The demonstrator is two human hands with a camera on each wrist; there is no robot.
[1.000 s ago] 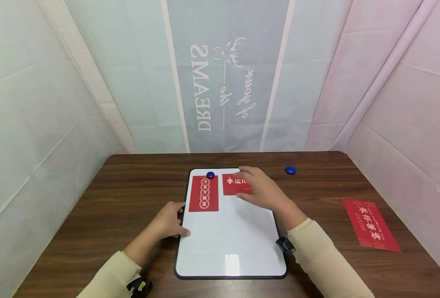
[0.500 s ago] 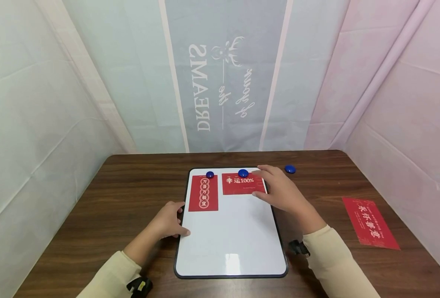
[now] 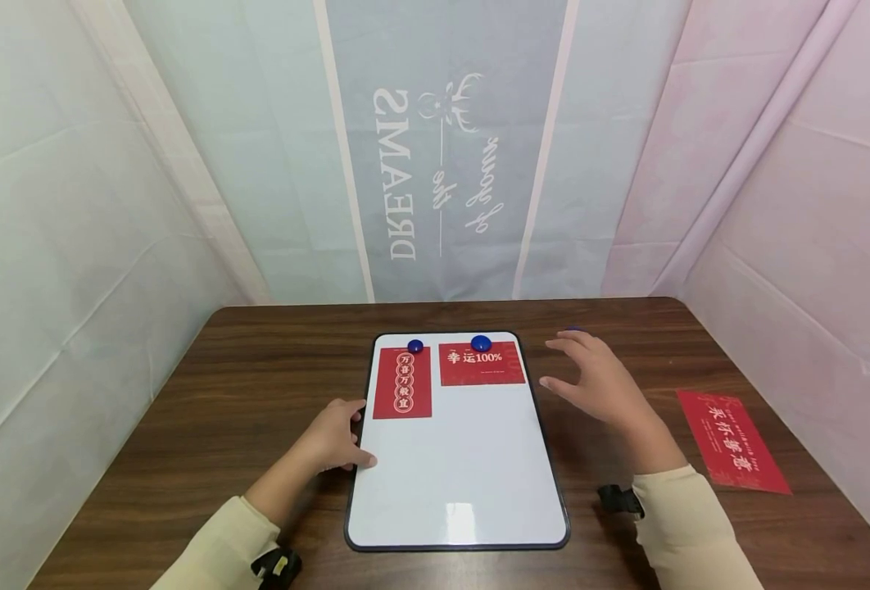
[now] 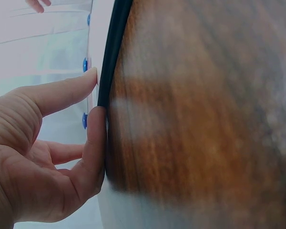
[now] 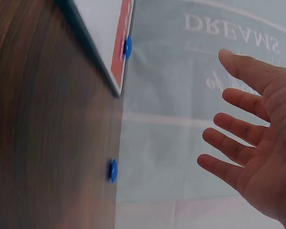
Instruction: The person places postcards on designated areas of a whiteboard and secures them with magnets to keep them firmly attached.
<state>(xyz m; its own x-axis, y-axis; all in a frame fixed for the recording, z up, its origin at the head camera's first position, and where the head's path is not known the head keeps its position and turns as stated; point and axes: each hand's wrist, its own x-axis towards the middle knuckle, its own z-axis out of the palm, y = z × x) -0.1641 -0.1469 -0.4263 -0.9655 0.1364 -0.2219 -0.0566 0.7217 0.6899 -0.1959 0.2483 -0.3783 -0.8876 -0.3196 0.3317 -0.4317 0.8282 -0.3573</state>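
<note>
Now the right hand [image 3: 600, 381] hovers with fingers spread over the worktop [image 3: 258, 385], just beside the whiteboard [image 3: 453, 475] and above a loose blue magnet [image 5: 113, 170]; the left hand [image 3: 332, 438] presses the whiteboard's left edge.

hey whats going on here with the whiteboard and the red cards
A person sits at a dark wooden table with a black-framed whiteboard flat on it. Two red cards with white lettering, a tall one and a wide one, are each pinned at the top by a round blue magnet. The left hand rests on the board's left edge. The right hand hovers open off the board's right side, above another blue magnet. A third red card lies loose on the table.
</note>
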